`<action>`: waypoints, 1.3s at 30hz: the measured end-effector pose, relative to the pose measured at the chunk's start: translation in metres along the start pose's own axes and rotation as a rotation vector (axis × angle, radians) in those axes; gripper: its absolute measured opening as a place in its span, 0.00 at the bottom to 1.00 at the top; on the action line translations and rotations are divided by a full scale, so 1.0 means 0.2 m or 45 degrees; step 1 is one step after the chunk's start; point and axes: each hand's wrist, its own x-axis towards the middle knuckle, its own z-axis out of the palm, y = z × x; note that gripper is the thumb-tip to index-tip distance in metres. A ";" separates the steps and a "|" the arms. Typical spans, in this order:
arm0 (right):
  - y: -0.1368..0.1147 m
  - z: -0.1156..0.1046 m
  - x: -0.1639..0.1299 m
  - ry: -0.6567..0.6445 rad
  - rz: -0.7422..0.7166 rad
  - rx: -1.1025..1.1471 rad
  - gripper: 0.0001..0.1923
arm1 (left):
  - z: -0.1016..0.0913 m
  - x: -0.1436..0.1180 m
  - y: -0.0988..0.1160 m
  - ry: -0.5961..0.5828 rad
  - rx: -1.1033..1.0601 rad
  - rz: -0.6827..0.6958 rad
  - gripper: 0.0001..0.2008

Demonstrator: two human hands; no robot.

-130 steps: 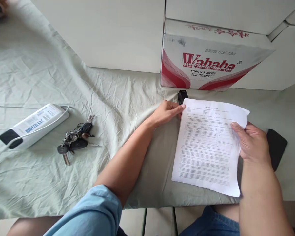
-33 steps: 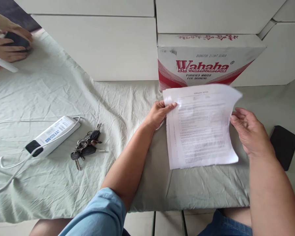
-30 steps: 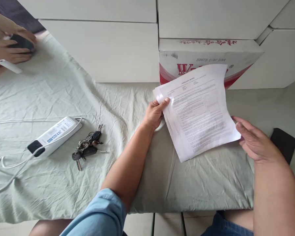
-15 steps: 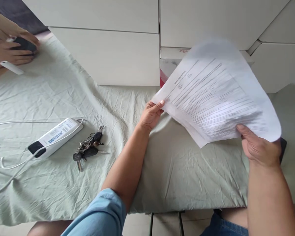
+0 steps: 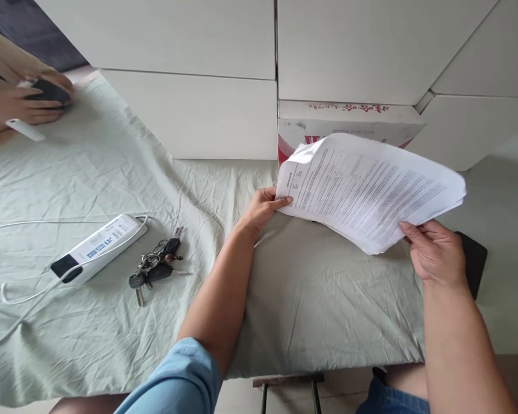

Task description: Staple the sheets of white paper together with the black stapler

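Now the printed white paper sheets [image 5: 366,190], upright and blurred half a second ago, lie turned sideways, raised over the green-clothed bench [image 5: 319,299]. Left hand [image 5: 261,208] fingers pinch one corner; right hand [image 5: 435,253] grips the near edge, so both hands are occupied.

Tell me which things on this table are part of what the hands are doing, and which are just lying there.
In hand: printed sheets, held by left hand and right hand.

Lying about: keys, power strip, black phone, water carton.
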 end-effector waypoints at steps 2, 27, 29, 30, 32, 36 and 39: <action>0.00 -0.02 0.00 0.041 -0.130 0.007 0.19 | -0.02 -0.01 0.02 -0.017 -0.017 0.004 0.23; 0.02 0.01 -0.07 -0.448 0.234 -0.139 0.27 | -0.04 0.01 -0.04 -0.129 0.369 -0.122 0.31; 0.02 -0.04 -0.05 -0.476 0.387 -0.158 0.29 | -0.03 0.02 -0.03 -0.100 0.325 -0.153 0.32; 0.03 -0.07 -0.03 -0.473 0.449 -0.181 0.30 | -0.02 0.02 -0.03 -0.097 0.328 -0.168 0.32; 0.04 -0.14 0.01 -0.387 0.499 -0.236 0.31 | -0.01 0.01 -0.02 -0.149 0.362 -0.214 0.33; 0.04 -0.19 0.06 -0.118 0.359 -0.258 0.37 | 0.03 -0.02 0.02 -0.456 0.475 -0.342 0.32; 0.04 -0.10 0.01 -0.383 0.484 -0.265 0.41 | 0.06 -0.04 0.04 -0.609 0.601 -0.386 0.30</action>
